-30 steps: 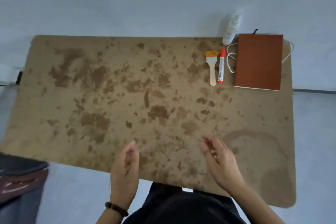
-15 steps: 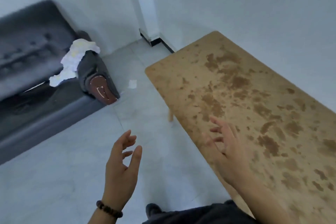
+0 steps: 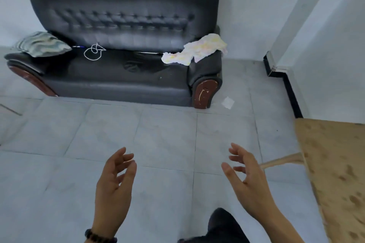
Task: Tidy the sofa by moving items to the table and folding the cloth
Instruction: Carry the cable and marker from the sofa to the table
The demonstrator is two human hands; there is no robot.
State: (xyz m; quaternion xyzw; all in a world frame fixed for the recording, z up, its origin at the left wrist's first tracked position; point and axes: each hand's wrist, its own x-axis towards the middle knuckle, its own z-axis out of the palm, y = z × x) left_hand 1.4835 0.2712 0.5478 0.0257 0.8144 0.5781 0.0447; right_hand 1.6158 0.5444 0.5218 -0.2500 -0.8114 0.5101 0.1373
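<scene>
Empty-handed, facing the sofa for the next pickup.

Both the left hand (image 3: 114,181) and the right hand (image 3: 249,180) hang over the floor tiles with fingers spread and loosely curled, each grip open and holding nothing, probably readied for whatever is collected next. The sofa (image 3: 122,45) lies well apart ahead; the crumpled cloth (image 3: 194,50) drapes over its right armrest, unfolded, and a white cord (image 3: 92,52) coils on the seat near a striped cushion (image 3: 40,45). The tabletop (image 3: 335,163) edges in at right.
</scene>
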